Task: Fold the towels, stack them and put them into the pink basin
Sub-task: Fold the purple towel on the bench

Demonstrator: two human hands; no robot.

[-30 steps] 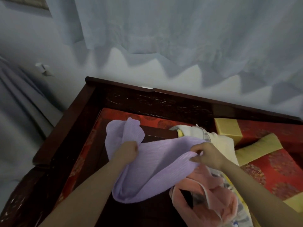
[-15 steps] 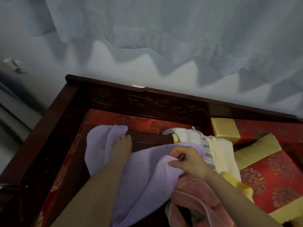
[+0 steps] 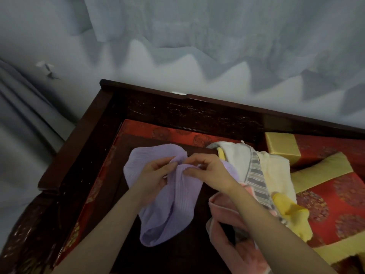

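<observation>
A lilac ribbed towel (image 3: 173,210) lies bunched on the dark wooden tabletop (image 3: 189,252). My left hand (image 3: 156,175) and my right hand (image 3: 207,171) meet at its upper edge, and each pinches the cloth between thumb and fingers. To the right lies a heap of other towels: a cream one (image 3: 274,173), a grey striped one (image 3: 256,175), a yellow one (image 3: 290,212) and a pink one (image 3: 227,220) nearest me. No pink basin is in view.
The tabletop sits on a red patterned cushion (image 3: 335,198) inside a dark carved wooden frame (image 3: 197,111). Gold-edged cushions (image 3: 282,147) lie at the right. A pale curtain (image 3: 217,36) hangs behind the frame.
My hands were apart along the lilac towel's edge; they have come together at its top, and the towel now hangs doubled and bunched below them.
</observation>
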